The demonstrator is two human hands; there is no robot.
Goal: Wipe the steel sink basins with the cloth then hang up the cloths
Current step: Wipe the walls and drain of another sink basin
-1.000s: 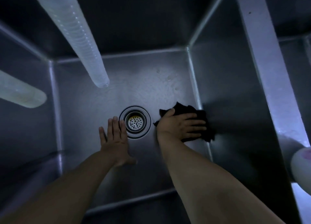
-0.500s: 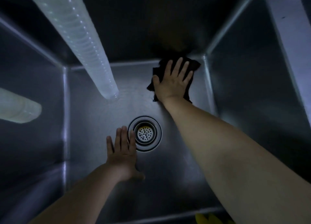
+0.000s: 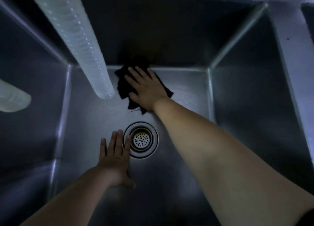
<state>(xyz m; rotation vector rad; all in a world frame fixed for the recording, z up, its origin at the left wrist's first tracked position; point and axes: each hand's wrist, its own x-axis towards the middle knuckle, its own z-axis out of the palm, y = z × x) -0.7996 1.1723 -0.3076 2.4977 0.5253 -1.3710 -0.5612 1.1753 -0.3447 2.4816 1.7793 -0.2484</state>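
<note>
Both hands flat — right hand (image 3: pixel 146 89) presses cloth (image 3: pixel 123 88); left hand (image 3: pixel 115 157) on basin (image 3: pixel 186 93).

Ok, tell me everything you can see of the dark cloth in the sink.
The cloth is black, thin and crumpled, with ragged edges and a loose thread at its near corner. It lies on the steel basin floor at the far edge, its top meeting the back wall, beyond the drain. The right hand presses it flat with straight fingers, covering its middle. It sits close to the ribbed hose end; contact is unclear.
</note>
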